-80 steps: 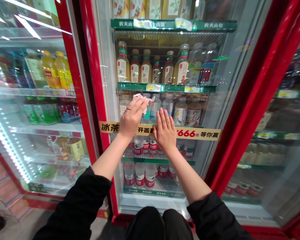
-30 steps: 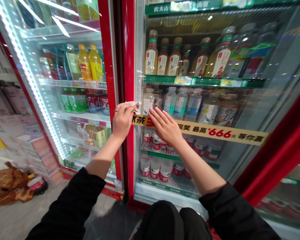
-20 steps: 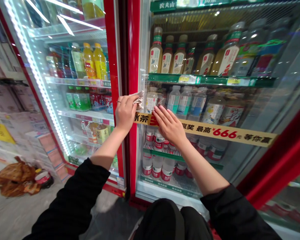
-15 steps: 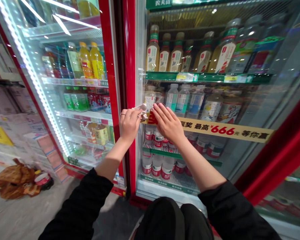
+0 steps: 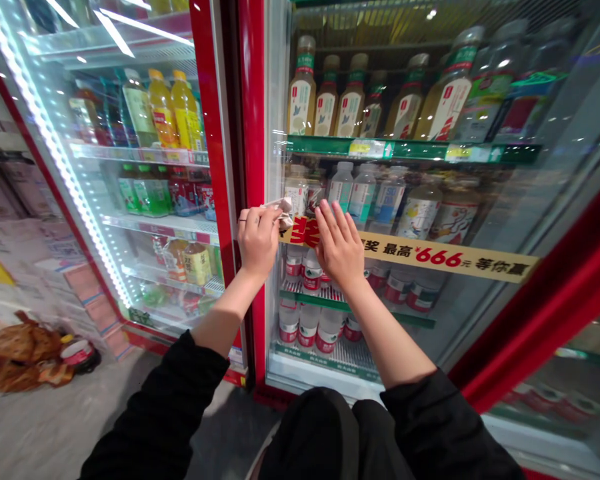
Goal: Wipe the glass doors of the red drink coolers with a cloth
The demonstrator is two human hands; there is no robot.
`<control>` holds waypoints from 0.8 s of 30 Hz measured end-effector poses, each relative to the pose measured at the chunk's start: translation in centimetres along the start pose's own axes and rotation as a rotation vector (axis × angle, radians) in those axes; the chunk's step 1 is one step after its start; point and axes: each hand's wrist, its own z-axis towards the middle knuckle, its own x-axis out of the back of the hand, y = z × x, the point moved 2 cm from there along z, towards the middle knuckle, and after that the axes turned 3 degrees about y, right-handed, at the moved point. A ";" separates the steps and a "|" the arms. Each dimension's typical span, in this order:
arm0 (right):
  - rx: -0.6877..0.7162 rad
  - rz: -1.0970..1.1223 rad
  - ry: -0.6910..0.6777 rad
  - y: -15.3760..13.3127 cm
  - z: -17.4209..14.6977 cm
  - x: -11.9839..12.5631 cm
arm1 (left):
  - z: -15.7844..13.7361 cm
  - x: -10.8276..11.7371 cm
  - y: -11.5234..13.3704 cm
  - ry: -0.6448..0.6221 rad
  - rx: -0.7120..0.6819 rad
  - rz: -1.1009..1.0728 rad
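A yellow sticker strip [image 5: 450, 257] with red and black lettering runs across the glass door [image 5: 480, 320] of a red-framed drinks fridge. My right hand [image 5: 341, 243] lies flat over part of this strip, fingers stretched out and pointing up. To its left, my left hand [image 5: 258, 241] is closed on a crumpled whitish piece, perhaps paper or backing film [image 5: 283, 208], at the strip's left end near the red door frame [image 5: 254, 133]. Red characters on the strip show between the two hands. The palm side of both hands is hidden.
Behind the glass stand rows of bottles [image 5: 350, 107] on green-edged shelves. A second lit fridge [image 5: 145, 157] is on the left. Stacked cartons [image 5: 80, 280] and a brown bag [image 5: 25, 350] sit on the floor [image 5: 105, 413] at far left. My knees [image 5: 325, 433] are close to the door.
My right hand has shifted slightly right along the strip and turned more upright, uncovering more red lettering. My left hand keeps its hold on the crumpled piece. The view has moved a little.
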 end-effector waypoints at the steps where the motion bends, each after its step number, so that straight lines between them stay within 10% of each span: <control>1: 0.001 -0.011 -0.012 -0.1 -0.2 -0.1 | 0.0 -0.1 0.5 -0.003 -0.020 -0.009; 24: 0.012 0.004 -0.103 1.2 -4.9 0.4 | 3.7 -2.4 1.8 -0.063 0.107 -0.166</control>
